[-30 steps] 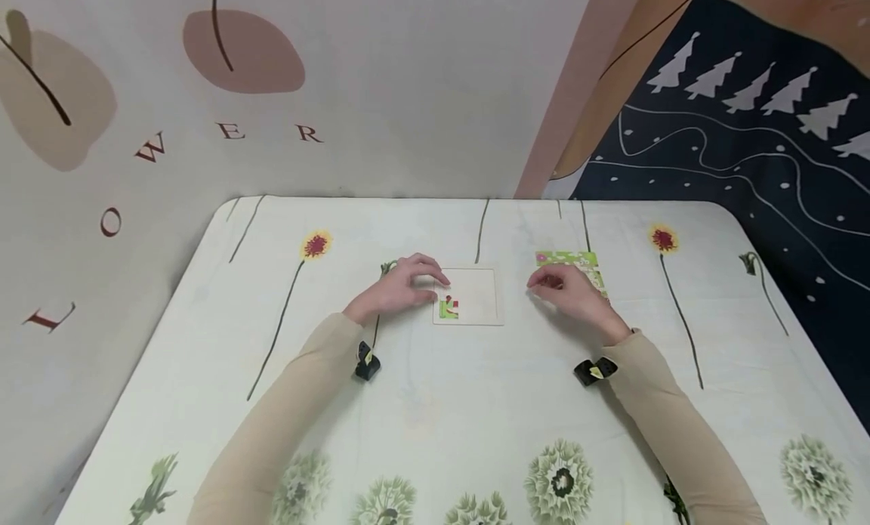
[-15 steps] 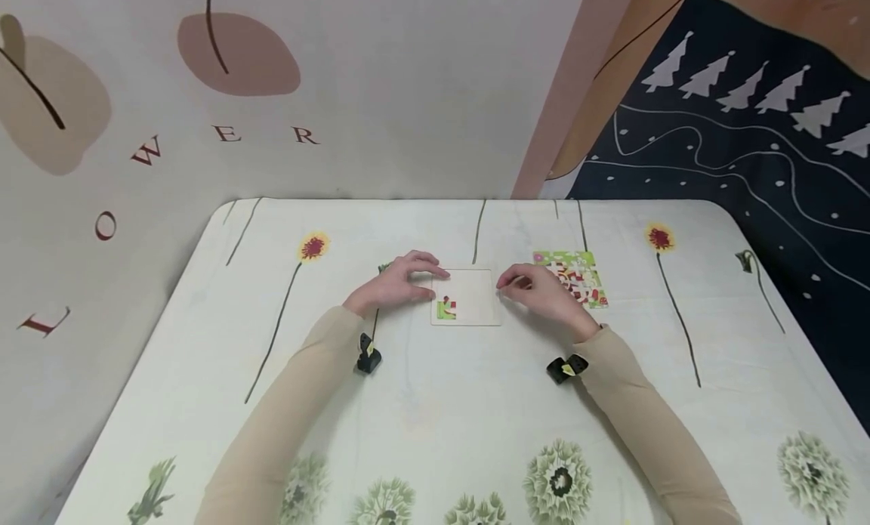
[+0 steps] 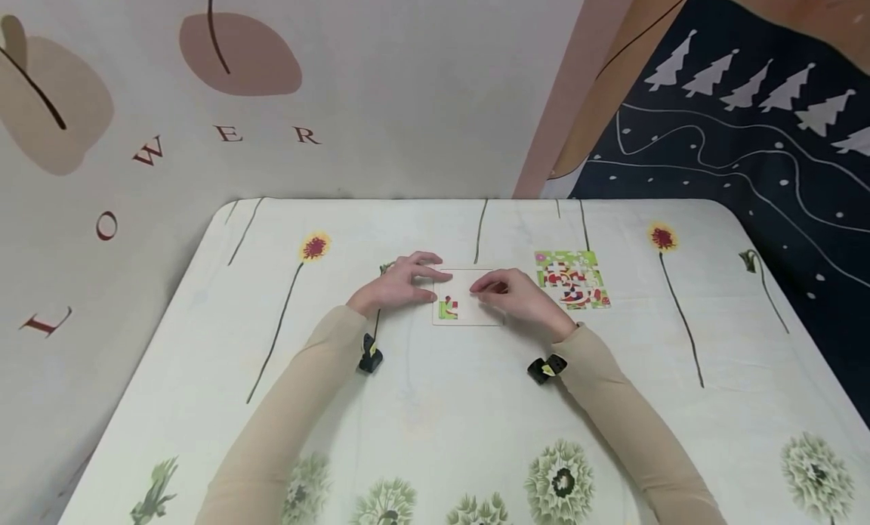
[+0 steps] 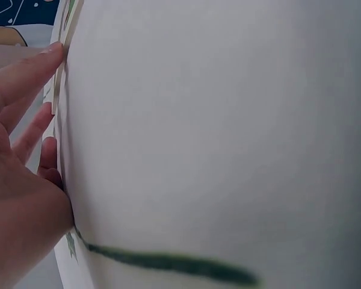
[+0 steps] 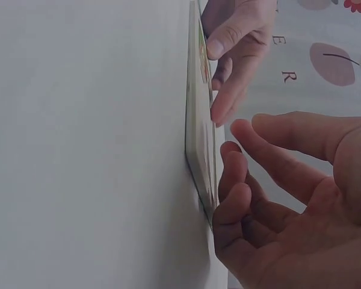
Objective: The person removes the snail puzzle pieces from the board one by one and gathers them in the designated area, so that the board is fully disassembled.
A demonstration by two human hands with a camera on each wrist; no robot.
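Observation:
A flat, pale puzzle board point(image 3: 469, 316) lies on the table, with a few joined green and red pieces point(image 3: 448, 309) in its near left corner. My left hand point(image 3: 401, 282) rests at the board's left edge, thumb and fingers extended. In the left wrist view those fingertips touch the board's edge point(image 4: 58, 84). Over the right half of the board is my right hand point(image 3: 519, 300), thumb and forefinger pinched together on what seems a small puzzle piece, hidden by the fingertips. The right wrist view shows this hand point(image 5: 301, 198) just above the board point(image 5: 194, 120).
To the right lies a square green-edged puzzle picture point(image 3: 600, 272) with several loose red and white pieces on it. A white cloth point(image 3: 435, 404) printed with flowers covers the table. A printed curtain point(image 3: 421, 94) rises behind the far edge.
My right hand has moved left from the green-edged picture to above the pale board, uncovering the loose pieces. The left hand stays at the board's left edge.

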